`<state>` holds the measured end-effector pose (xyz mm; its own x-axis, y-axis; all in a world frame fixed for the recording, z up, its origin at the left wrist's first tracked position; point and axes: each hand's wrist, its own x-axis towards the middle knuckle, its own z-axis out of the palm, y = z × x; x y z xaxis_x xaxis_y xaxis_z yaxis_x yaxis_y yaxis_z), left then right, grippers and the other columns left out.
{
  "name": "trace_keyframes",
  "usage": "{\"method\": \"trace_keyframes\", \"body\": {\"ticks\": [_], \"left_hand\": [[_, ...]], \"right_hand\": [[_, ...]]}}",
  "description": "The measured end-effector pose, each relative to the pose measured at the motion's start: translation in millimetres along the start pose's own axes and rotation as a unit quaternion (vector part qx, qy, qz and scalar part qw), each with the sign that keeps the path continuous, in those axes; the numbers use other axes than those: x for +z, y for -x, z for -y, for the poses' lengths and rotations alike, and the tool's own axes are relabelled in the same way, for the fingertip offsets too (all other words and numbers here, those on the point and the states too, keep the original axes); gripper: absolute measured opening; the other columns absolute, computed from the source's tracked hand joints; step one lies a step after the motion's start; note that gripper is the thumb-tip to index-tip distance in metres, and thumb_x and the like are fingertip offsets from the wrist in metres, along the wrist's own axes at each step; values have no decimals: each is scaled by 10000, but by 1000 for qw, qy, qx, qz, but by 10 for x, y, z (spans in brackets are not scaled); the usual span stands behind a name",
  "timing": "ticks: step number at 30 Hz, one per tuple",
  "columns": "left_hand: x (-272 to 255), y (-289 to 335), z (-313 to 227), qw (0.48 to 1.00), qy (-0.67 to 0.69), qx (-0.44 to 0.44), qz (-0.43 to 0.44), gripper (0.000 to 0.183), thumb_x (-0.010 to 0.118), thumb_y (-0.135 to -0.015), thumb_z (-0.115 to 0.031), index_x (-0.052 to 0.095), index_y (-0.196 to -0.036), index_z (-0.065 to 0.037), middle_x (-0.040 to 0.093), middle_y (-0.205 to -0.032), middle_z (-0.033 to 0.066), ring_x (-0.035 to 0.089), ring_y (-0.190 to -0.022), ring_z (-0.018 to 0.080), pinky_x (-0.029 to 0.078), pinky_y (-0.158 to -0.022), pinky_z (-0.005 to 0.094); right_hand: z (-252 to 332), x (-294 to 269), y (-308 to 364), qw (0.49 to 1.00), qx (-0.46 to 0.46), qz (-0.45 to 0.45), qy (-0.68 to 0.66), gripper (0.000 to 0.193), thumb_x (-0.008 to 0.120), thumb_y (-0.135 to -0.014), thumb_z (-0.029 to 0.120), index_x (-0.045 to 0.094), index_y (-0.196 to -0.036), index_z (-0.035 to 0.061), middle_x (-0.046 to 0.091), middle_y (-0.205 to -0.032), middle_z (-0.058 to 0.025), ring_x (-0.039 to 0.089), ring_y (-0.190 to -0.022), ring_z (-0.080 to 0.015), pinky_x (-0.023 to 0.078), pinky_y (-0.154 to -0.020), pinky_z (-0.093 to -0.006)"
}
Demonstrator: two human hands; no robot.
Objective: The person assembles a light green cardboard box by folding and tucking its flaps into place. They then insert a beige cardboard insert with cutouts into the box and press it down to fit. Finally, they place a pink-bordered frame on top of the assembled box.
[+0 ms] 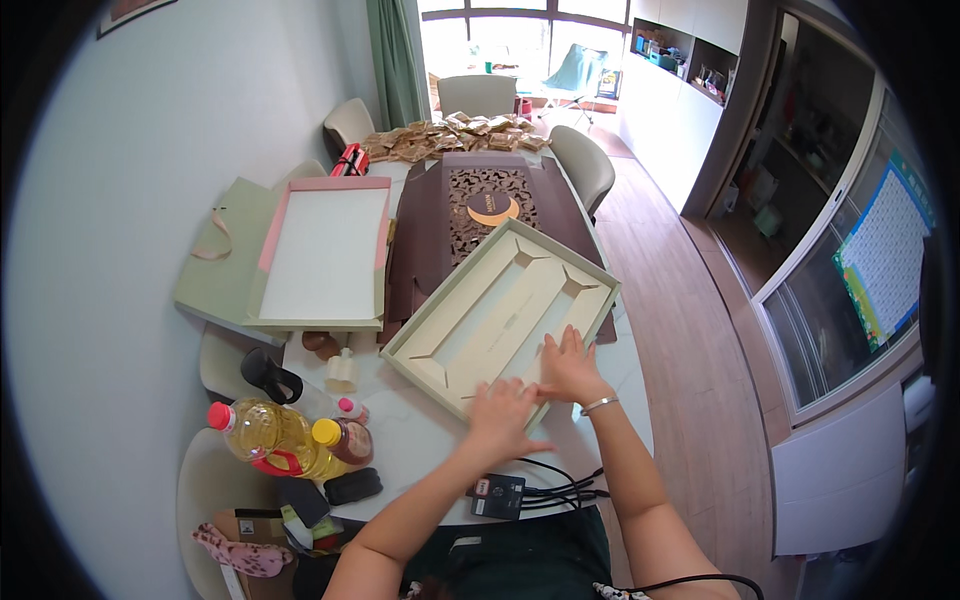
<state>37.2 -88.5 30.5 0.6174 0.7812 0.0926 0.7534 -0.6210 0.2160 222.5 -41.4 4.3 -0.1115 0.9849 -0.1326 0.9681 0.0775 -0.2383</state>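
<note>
A shallow cream box tray point(492, 332) with a pale green rim lies at a slant in front of me. Its inside is a folded card insert with two long slots, slit at the corners. My left hand point(502, 418) lies on the near edge of the insert, fingers spread. Close beside it, my right hand point(572, 370) rests flat on the near right part, with a bracelet on the wrist. The tray's far part covers some of a dark brown box point(425, 225) with a cut-out pattern and a gold crescent.
Left of the tray stands an open pink-lined box point(325, 245) beside a green bag point(225, 255). Many small packets point(450, 138) cover the far end. Near left are an oil bottle point(262, 432), a yellow-capped jar point(345, 442) and a black case point(353, 486). A black cabled device point(498, 497) lies close to me.
</note>
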Motion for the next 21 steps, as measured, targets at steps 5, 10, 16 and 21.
{"method": "trace_keyframes", "body": {"ticks": [5,10,16,21], "left_hand": [[297,64,-145,998,-14,0,-63,422,729,-651,-190,622,-1042,-74,577,-979,85,549,-960,260,398,-853,420],[167,71,-137,993,46,24,-107,231,634,-640,-21,634,-866,-66,580,-908,68,551,-913,255,423,-772,379],[-428,146,132,986,60,54,-144,269,638,-621,5,647,-877,-79,584,-875,42,565,-864,241,434,-716,353],[-554,217,386,985,62,61,-152,306,600,-664,38,667,-934,-90,613,-871,35,592,-834,248,451,-717,375]], "right_hand": [[-367,-196,220,970,-138,-45,-197,677,826,-675,307,563,-1263,98,415,-1435,-208,353,-1362,-358,188,-1116,-621],[-430,-130,309,977,-103,-185,-22,384,807,-666,163,625,-1003,134,564,-1283,-37,486,-1256,-244,233,-1116,-580],[-255,-170,365,944,-167,-259,-121,284,803,-648,88,616,-861,104,635,-1165,-36,574,-1136,-257,323,-1071,-537],[-153,-137,410,915,-243,-291,-140,302,796,-631,81,577,-839,93,651,-1112,-40,601,-1089,-263,431,-972,-440]]}}
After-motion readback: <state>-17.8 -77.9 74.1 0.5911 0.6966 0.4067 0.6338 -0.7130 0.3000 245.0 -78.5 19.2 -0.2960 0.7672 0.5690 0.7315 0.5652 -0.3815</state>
